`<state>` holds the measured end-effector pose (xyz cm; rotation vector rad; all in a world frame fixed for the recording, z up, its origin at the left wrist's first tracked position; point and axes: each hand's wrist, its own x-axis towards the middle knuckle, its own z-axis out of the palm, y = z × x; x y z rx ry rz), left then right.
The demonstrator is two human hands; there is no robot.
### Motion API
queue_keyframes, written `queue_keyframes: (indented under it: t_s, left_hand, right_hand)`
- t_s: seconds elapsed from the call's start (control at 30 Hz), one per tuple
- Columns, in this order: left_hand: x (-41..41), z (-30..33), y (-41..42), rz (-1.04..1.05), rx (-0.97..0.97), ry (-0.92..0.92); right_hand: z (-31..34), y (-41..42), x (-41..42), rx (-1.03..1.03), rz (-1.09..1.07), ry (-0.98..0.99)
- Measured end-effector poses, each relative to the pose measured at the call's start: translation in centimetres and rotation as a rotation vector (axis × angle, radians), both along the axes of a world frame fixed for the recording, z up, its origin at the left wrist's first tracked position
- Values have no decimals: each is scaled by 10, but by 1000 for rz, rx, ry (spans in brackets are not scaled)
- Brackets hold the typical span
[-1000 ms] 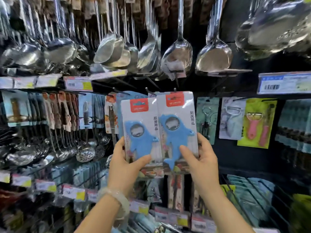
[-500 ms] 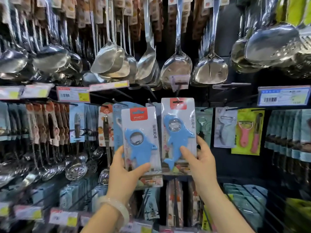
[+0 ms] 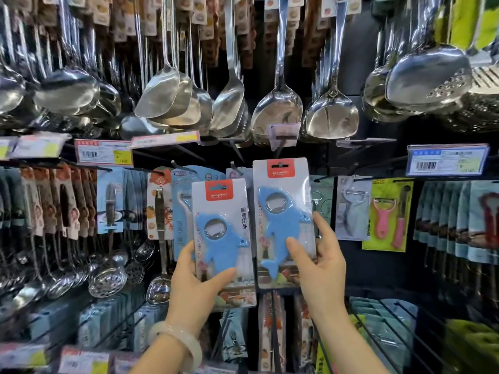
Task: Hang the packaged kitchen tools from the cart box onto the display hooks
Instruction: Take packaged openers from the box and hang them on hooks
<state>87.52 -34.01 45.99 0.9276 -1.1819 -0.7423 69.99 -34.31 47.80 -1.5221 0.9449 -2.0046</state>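
I hold two carded packs, each with a blue shark-shaped bottle opener and a red label at the top. My left hand (image 3: 198,286) grips the lower pack (image 3: 220,211) by its bottom, thumb across the front. My right hand (image 3: 320,265) grips the higher pack (image 3: 280,203) at its lower right edge. The top hole of the higher pack sits close to a black display hook (image 3: 280,151) that juts out under a small price tag; I cannot tell whether it is on the hook. The cart box is out of view.
Steel ladles and spatulas (image 3: 278,114) hang in a row above. Packaged peelers (image 3: 384,214) hang at the right, more carded tools (image 3: 110,201) and skimmers at the left. Price labels (image 3: 104,152) line the rails. Wire racks with packs stand below.
My right hand has lifted its pack up above the left one, towards the hook under the small tag. The left hand and its pack stay lower. My view tilted upward.
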Motion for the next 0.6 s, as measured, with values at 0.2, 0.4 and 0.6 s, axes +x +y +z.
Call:
queue_keyframes:
  t_s: [0.2,0.4,0.6]
  left_hand:
    - [-3,1,-1,9,15,-8]
    - [-5,4,1,-9,10,16]
    - [-4,3,3,-17,4,28]
  right_hand:
    - [1,3,-1,17,-17,17]
    - [9,16,0,21,-65,53]
    - [14,23,1,39,-52,29]
